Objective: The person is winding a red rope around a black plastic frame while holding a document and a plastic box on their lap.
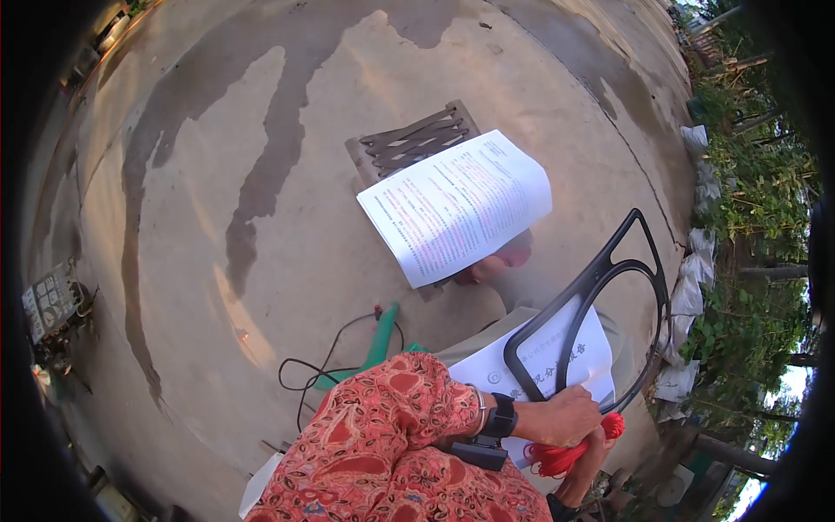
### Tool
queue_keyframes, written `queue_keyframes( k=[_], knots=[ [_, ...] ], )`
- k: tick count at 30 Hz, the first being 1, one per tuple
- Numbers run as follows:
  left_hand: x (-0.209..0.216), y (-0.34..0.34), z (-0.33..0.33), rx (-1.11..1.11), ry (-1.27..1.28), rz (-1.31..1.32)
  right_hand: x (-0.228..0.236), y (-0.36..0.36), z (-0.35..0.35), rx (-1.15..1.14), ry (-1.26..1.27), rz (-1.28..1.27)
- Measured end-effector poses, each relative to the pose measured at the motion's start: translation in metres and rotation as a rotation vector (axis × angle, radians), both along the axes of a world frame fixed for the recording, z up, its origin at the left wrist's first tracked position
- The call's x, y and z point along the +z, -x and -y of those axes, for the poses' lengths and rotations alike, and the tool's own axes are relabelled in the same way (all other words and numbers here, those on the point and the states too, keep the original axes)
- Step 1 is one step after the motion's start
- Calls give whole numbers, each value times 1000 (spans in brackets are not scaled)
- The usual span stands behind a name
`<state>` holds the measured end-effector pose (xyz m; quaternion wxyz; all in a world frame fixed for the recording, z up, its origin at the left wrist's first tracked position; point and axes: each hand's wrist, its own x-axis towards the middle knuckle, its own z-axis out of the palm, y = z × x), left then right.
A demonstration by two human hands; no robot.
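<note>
Here, your left hand (pixel 565 418) grasps one looped black frame (pixel 602 264); your right hand (pixel 595 454), one stringy red bundle (pixel 555 458). Two papers (pixel 457 209), one curled across one webbed stool (pixel 417 141).

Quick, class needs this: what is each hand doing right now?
Left hand: fingers curled beside the black frame; whether it grips anything cannot be told.
Right hand: closed, holding the red cord bundle.

Soft daylight, curved fisheye edges, dark corners
</note>
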<state>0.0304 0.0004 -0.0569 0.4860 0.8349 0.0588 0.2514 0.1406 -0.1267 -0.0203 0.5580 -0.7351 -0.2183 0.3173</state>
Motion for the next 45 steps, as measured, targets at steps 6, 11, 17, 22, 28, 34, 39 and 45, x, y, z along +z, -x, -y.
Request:
queue_keyframes(
  k=[6, 11, 17, 22, 28, 34, 39, 45],
  knots=[
    [-2, -7, 4, -73, 125, -28, 17, 2, -1, -14, 138, 88],
    [8, -12, 5, -167, 179, -125, 26, -12, 3, 51, 260, 293],
    [-1, -23, 10, -187, 178, -144, 32, -3, -9, -6, 267, 126],
    [-10, -19, 13, -75, 176, 68, 32, -6, -7, -31, 296, 38],
    [-2, -18, 9, -103, 153, 3, 8, -14, 8, -132, 273, 321],
    [1, -25, 7, -161, 135, -91, -6, -8, 7, -183, 313, 446],
    [0, -26, 5, -149, 118, -119, -23, -8, 14, -304, 312, 550],
    [22, 4, -66, -491, 478, 201, -62, -32, 80, -145, 283, 614]
  ],
)
